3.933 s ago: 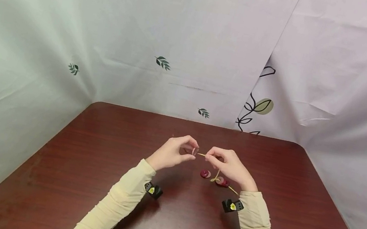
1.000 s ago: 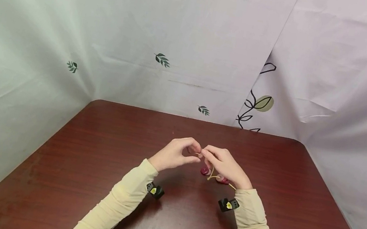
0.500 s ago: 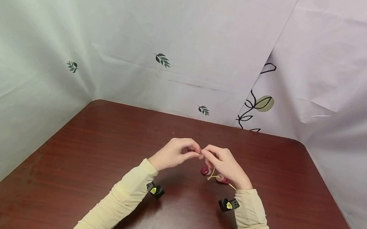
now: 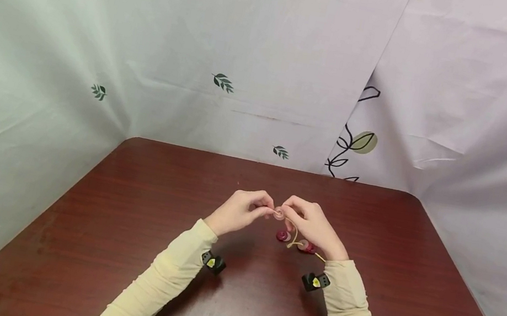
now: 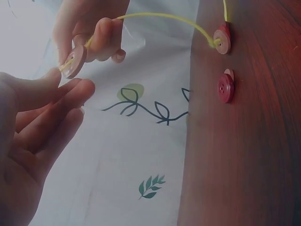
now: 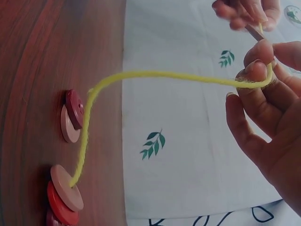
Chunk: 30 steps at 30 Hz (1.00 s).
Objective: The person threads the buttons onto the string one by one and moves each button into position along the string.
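Note:
A pale pink button [image 5: 78,63] hangs between my hands above the table, with yellow yarn [image 6: 160,75] through it. My left hand [image 4: 240,213] pinches the short end of yarn on the near side of the button. With thumb and fingers my right hand [image 4: 312,226] grips the button by its edge, and the yarn runs across those fingers. From there the yarn droops to a stack of strung buttons [image 6: 67,187], pink and red, on the table. Beside the stack lies a dark red button [image 5: 225,89], partly covering a pink button [image 6: 69,125].
The dark red-brown wooden table [image 4: 121,225] has rounded far corners. White cloth walls [image 4: 270,60] with printed leaves and plants stand behind it and along both sides. More yarn trails from the stack toward the right sleeve [image 4: 351,297].
Earlier the left hand held the button and the right hand the yarn tip. Now the yarn passes through the button, the left fingers pinch its end and the right hand holds the button.

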### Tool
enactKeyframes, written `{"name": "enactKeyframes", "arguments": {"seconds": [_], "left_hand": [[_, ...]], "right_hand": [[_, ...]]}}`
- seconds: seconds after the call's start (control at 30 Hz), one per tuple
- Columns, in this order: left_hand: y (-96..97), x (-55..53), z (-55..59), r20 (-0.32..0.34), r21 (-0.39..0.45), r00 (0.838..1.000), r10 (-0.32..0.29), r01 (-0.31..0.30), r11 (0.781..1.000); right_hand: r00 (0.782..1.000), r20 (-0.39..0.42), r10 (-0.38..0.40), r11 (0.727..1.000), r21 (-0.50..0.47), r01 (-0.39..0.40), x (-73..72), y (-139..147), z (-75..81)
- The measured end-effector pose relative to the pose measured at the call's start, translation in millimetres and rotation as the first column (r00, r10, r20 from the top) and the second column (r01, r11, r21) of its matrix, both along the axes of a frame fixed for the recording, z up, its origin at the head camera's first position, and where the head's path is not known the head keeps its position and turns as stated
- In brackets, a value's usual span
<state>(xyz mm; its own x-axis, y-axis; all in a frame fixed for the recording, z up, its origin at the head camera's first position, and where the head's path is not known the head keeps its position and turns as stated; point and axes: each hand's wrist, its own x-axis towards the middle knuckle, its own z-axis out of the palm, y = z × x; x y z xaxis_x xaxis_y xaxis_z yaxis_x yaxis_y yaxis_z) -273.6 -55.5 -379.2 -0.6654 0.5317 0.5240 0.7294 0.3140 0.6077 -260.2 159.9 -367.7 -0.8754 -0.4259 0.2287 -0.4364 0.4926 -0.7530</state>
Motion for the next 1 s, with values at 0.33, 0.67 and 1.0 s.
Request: {"name": "enactKeyframes", "arguments": {"seconds": [0.33,0.67,1.0], "left_hand": [[-2.0,-1.3,0.0,-0.067,-0.001,0.996,0.06,-0.06,0.998],[-6.1,0.3,4.7,-0.113,-0.016,0.989,0.1,-0.103,0.995],[-8.8,0.7,8.7,-0.128,-0.015,0.982,0.135,-0.138,0.99]], "right_hand": [[1.0,-0.021,-0.014,0.999,0.046,0.015,-4.7,7,0.3],[0.999,-0.048,0.022,0.994,0.107,-0.017,-6.0,14,-2.4],[0.998,-0.046,0.034,0.993,0.119,-0.028,-7.1,17,-3.8]]}}
